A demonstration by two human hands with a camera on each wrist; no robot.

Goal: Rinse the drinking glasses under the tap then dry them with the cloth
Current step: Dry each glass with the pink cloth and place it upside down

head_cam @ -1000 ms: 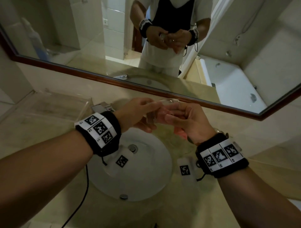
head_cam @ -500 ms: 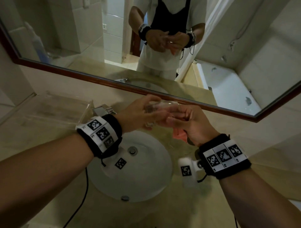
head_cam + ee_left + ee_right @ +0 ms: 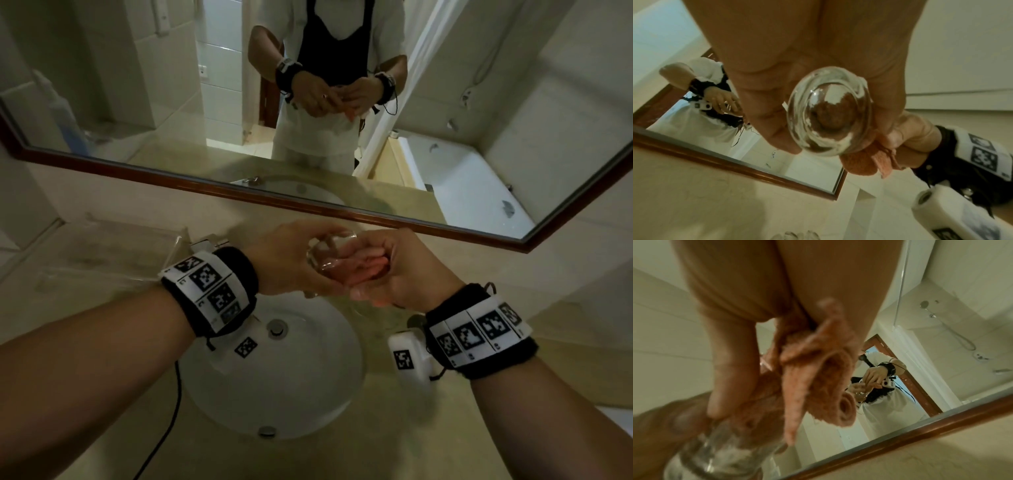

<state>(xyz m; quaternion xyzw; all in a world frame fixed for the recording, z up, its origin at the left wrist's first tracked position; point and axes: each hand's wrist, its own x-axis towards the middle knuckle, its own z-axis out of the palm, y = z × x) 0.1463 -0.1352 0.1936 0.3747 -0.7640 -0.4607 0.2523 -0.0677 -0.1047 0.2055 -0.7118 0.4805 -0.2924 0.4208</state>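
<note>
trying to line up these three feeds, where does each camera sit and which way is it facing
Head: worn high, looking forward and down at the sink and mirror; both forearms, left hand, right hand.
Left wrist: under the left hand, looking along it at the drinking glass base; right hand behind.
Right wrist: under the right hand, looking along it at the orange cloth pushed into the glass.
Shared: glass, cloth and mirror appear in both wrist views.

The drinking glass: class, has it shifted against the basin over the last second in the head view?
Cannot tell. The drinking glass sits just above the basin's far rim between both hands, as before; the camera itself moved.
</note>
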